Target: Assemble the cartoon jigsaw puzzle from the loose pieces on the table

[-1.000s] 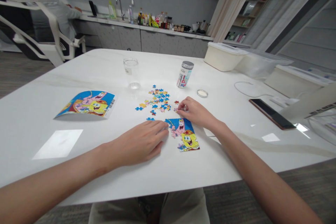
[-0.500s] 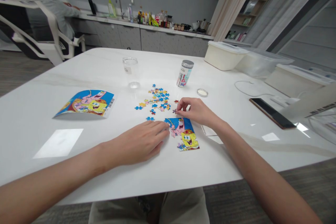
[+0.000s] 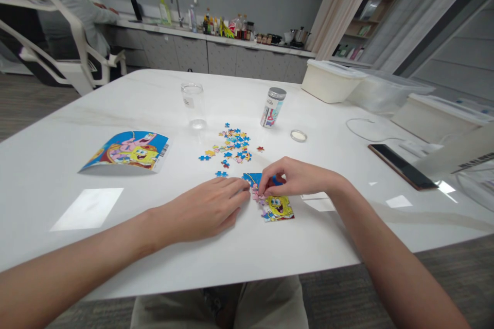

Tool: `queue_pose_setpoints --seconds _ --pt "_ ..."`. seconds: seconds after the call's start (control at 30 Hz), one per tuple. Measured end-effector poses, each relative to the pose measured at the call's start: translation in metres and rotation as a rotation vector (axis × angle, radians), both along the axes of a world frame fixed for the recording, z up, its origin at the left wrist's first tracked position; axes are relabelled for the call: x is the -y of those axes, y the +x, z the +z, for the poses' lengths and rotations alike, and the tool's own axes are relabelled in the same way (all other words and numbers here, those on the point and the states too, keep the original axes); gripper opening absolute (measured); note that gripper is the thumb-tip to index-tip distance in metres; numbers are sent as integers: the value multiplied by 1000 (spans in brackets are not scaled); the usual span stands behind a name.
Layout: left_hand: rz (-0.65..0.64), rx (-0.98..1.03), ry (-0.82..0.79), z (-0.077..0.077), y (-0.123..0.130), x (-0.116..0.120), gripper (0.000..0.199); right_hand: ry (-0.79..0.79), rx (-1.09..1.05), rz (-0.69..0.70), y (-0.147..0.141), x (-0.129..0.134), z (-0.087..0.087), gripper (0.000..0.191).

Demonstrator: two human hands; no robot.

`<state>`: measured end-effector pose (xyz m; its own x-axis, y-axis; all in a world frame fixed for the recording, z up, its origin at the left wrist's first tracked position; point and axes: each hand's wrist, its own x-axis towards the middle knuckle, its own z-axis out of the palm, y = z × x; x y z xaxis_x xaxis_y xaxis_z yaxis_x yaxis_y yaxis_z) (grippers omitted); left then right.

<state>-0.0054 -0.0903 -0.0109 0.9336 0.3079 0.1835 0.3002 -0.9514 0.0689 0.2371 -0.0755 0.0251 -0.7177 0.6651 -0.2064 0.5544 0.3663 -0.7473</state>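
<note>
A partly assembled jigsaw puzzle (image 3: 280,208) with a yellow cartoon sponge and a pink figure lies flat before me. My left hand (image 3: 211,207) rests flat on the table, fingertips at the puzzle's upper left edge. Over the middle of the puzzle, my right hand (image 3: 294,177) pinches a small puzzle piece against its left side; the fingers cover most of that piece. Loose puzzle pieces (image 3: 235,144), mostly blue and yellow, are scattered beyond my hands. To the left lies a curled picture sheet (image 3: 133,152) showing the same cartoon scene.
A clear jar (image 3: 193,106) and a silver-lidded printed canister (image 3: 273,108) stand behind the pieces, with a round lid (image 3: 298,135) nearby. At right are a phone (image 3: 401,166), a cable and storage boxes (image 3: 332,82). A person sits on a chair at the far left.
My right hand has come down toward me from the puzzle's upper edge, bringing the pinched piece onto the puzzle's left side. My left hand has stayed put.
</note>
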Motion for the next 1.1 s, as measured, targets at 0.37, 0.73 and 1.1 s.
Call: queue_pose_setpoints --seconds 0.37,0.73,1.1 --pt "13 -25 -21 3 1 1 17 -11 0 12 -1 1 -1 15" --pt "-20 -15 1 0 0 0 19 -24 4 18 -6 3 1 17" --pt "-105 -34 33 -2 -2 -2 32 29 40 7 -2 3 0 14"
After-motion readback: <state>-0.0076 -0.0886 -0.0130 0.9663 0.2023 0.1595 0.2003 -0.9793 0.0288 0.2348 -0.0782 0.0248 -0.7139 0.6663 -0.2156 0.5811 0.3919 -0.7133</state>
